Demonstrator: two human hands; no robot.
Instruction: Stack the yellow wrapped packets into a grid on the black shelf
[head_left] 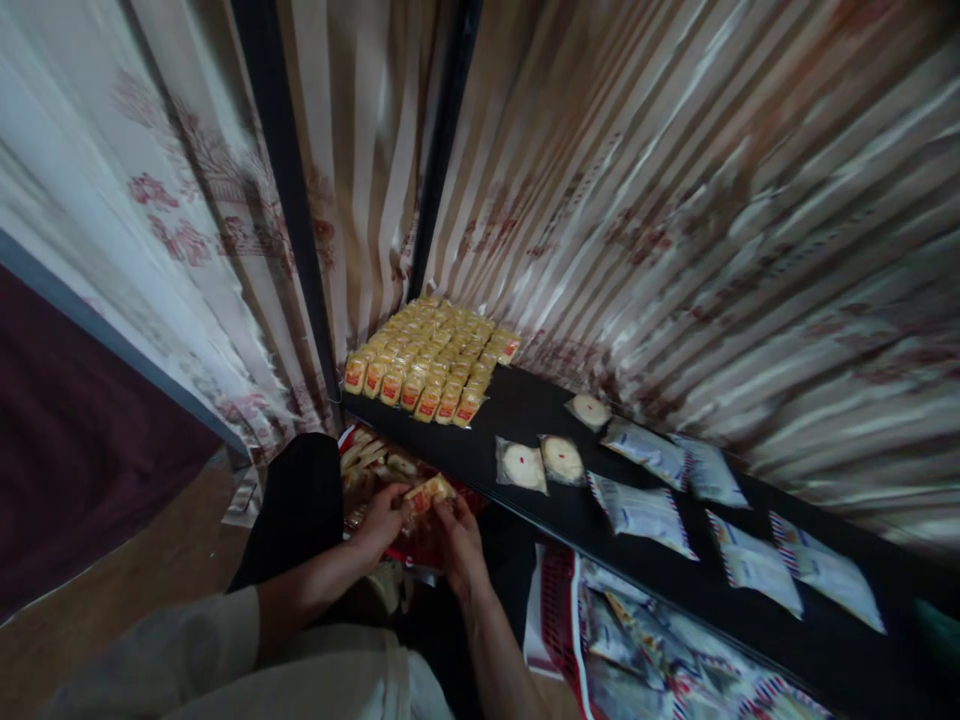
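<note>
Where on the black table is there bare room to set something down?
The black table has bare patches between the yellow packets and the round wrapped pieces, and along the near edge before the white packets. Crowded: the left end, under tight rows of yellow packets, and the red basket below.

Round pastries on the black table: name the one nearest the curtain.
The back pastry; the other two sit side by side, farther from the curtain.

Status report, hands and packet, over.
Both hands on one yellow packet. Held above red basket. Black shelf beyond.
</note>
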